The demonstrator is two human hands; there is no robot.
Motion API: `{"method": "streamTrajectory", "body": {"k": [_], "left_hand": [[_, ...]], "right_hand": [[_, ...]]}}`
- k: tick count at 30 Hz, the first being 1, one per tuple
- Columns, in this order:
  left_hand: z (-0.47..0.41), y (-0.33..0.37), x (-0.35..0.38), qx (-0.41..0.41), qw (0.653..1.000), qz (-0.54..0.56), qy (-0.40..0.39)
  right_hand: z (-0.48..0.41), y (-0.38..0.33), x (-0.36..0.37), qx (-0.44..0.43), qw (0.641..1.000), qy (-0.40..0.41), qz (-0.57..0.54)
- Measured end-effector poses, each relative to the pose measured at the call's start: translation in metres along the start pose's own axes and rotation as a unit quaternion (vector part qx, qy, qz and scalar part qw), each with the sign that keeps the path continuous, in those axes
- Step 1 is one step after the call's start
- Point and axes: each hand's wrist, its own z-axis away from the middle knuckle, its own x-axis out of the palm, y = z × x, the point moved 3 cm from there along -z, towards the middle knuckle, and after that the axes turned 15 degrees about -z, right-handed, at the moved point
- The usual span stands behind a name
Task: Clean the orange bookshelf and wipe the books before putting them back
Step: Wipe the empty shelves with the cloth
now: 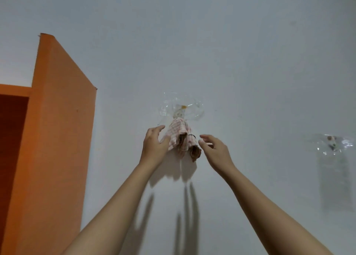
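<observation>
Fetching step. Cloth [180,137] hangs on wall hook [183,107], right of bookshelf [57,120]. Left hand [154,145] open, touching cloth edge; right hand [215,150] open, just beside. Next, likely: grip, lift off hook.

This looks like a room in a home. A plain white painted wall [231,43] fills the view, with a tall orange bookshelf [57,139] standing against it at the left. A clear stick-on hook [181,108] on the wall carries a checked cloth [179,137], and a second clear hook [333,143] sits further right.
</observation>
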Motion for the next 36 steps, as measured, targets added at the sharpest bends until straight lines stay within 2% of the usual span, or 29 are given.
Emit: {"method": "streamTrajectory", "body": {"k": [5, 8, 11, 16, 23, 27, 31, 36], "left_hand": [[-0.042, -0.003, 0.023, 0.039, 0.999, 0.017, 0.007], [-0.049, -0.008, 0.038, 0.069, 0.997, 0.021, 0.0], [-0.053, -0.012, 0.048, 0.104, 0.994, 0.019, 0.005], [-0.063, -0.014, 0.051, 0.121, 0.993, 0.004, 0.015], [-0.061, 0.0, 0.039, 0.065, 0.996, 0.041, -0.036], [-0.052, 0.021, 0.018, 0.054, 0.997, 0.036, -0.047], [-0.033, 0.043, -0.004, 0.014, 0.998, 0.06, -0.023], [0.033, 0.057, -0.025, -0.022, 0.998, 0.054, -0.035]], "right_hand": [[-0.056, 0.009, 0.023, -0.015, 0.999, 0.009, -0.048], [-0.078, 0.023, 0.033, 0.019, 0.99, 0.0, -0.137], [-0.091, 0.037, 0.04, 0.031, 0.986, -0.014, -0.16], [-0.097, 0.038, 0.047, -0.026, 0.985, -0.002, -0.168], [-0.108, -0.003, 0.025, -0.108, 0.984, -0.013, -0.143], [-0.103, -0.025, 0.017, -0.125, 0.975, -0.032, -0.18], [-0.085, -0.04, 0.006, -0.127, 0.968, -0.094, -0.196], [-0.035, -0.035, -0.006, -0.102, 0.947, -0.193, -0.237]]}}
